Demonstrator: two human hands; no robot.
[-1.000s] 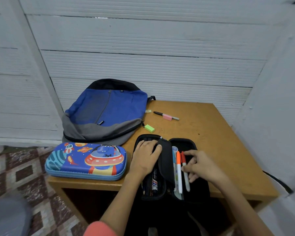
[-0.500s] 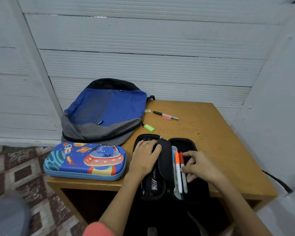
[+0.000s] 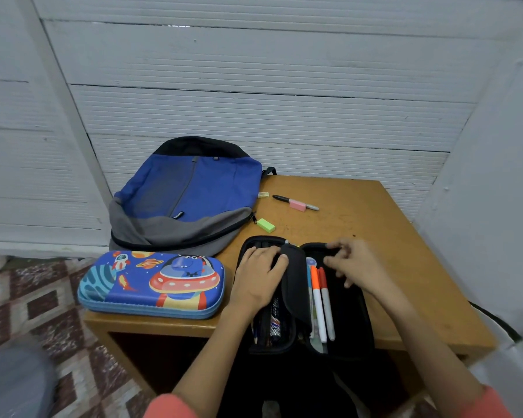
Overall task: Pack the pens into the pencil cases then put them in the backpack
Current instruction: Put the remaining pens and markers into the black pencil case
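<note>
The left grip [image 3: 258, 277] is lying flat on the left half of the open black pencil case [image 3: 351, 321], fingers extended, probably pinning it and its middle flap so nothing is sliding on the desk [image 3: 405, 251]. The right grip [image 3: 355, 268] is hovering empty, fingers loosely curled, just beside the orange marker [image 3: 317, 300] and red marker [image 3: 326, 306] lying in the right half. Well beyond both grips, a black marker [image 3: 280, 198] is waiting near the blue backpack [image 3: 191, 188].

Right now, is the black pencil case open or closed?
Open. The black pencil case lies spread flat, its two halves apart, with the orange pen showing inside.
</note>
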